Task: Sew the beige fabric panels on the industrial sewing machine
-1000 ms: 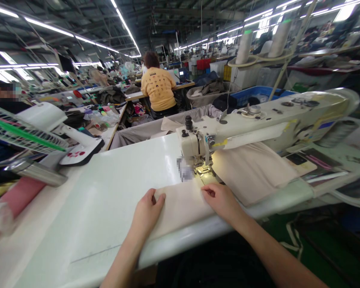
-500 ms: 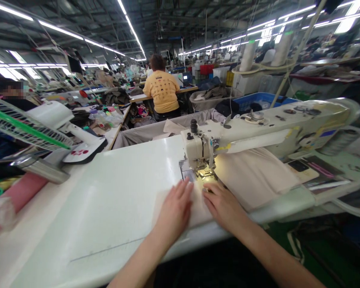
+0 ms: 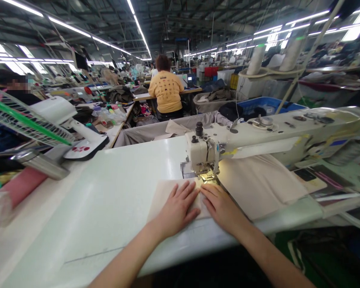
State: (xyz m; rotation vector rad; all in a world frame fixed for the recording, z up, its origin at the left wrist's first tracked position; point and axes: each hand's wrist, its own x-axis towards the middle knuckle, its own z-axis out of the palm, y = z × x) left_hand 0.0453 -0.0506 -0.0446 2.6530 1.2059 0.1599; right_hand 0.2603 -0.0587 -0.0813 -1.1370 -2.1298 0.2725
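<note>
My left hand (image 3: 180,206) lies flat on a piece of beige fabric (image 3: 157,198), its fingers spread and pressing the cloth against the table. Close beside it, my right hand (image 3: 221,204) rests on the same fabric, fingers stretched towards the presser foot, thumb tucked toward the left hand. The fingertips of both hands almost meet just in front of the lit needle area of the sewing machine (image 3: 198,154). A wider stretch of beige fabric (image 3: 261,184) lies under the machine arm, to the right. The right palm hides part of the cloth edge.
A white table fan (image 3: 87,140) and a steel flask (image 3: 43,163) stand at the left. Behind the table is a cloth-lined bin (image 3: 138,134); a co-worker in a yellow shirt (image 3: 166,90) sits beyond it. A phone (image 3: 306,175) lies at the right.
My left hand has spread flatter over the fabric, and more of the cloth shows to its left. My right fingers have straightened and come closer to the left hand. The view has shifted slightly.
</note>
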